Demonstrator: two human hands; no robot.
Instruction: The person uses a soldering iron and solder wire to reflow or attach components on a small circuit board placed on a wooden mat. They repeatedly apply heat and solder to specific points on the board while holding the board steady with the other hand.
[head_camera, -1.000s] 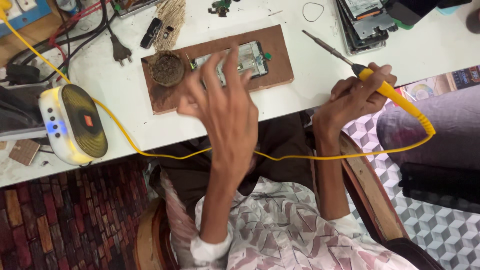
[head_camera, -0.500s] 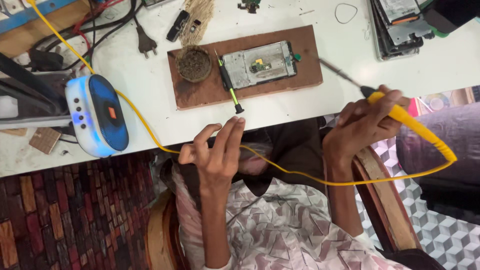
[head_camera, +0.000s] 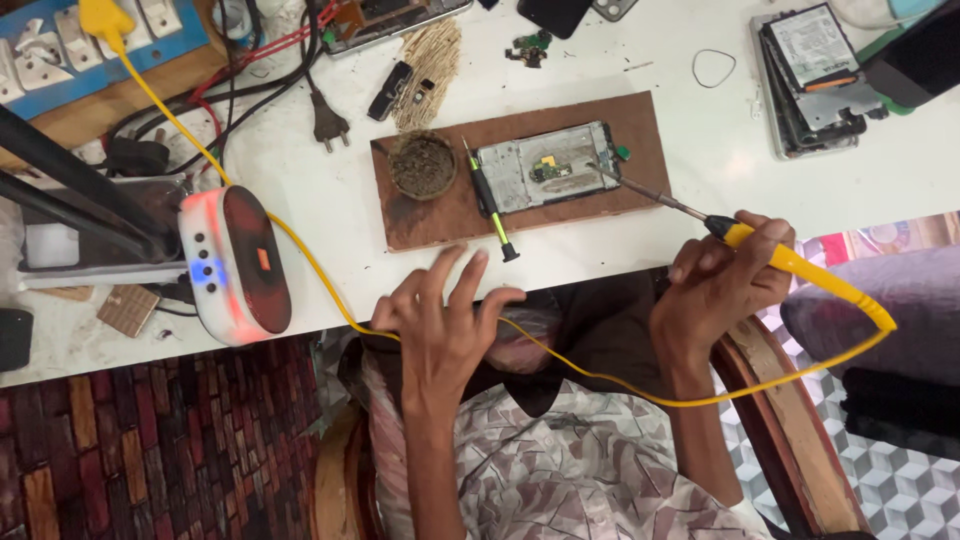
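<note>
While gripping the yellow-handled soldering iron (head_camera: 790, 262) in the right hand (head_camera: 715, 300), with fingers (head_camera: 690, 272) curling tight around the handle, resting its metal tip on the right end of the opened phone frame (head_camera: 545, 167). Lying flat on the brown wooden board (head_camera: 440, 210), that frame, in the middle of the white counter (head_camera: 330, 200). Hovering at the counter's near edge, the left hand (head_camera: 440, 320), fingers (head_camera: 447, 270) spreading apart and holding nothing, their tips reaching toward the green-and-black screwdriver (head_camera: 487, 205), just short of its black end. Leaning along the frame's left side, that screwdriver, touching the board. Sitting at the board's left corner, a round tin of dark flux (head_camera: 421, 164). Trailing from the iron's handle, a yellow cord (head_camera: 600, 380), looping across the lap, passing under the left hand and running up the counter to a yellow plug (head_camera: 103, 17) in the blue power strip (head_camera: 60, 50). Glowing at the left, beside the cord, a white oval lamp-like device (head_camera: 235, 265). Lying at the far right of the counter, another dismantled phone (head_camera: 810, 75).
</note>
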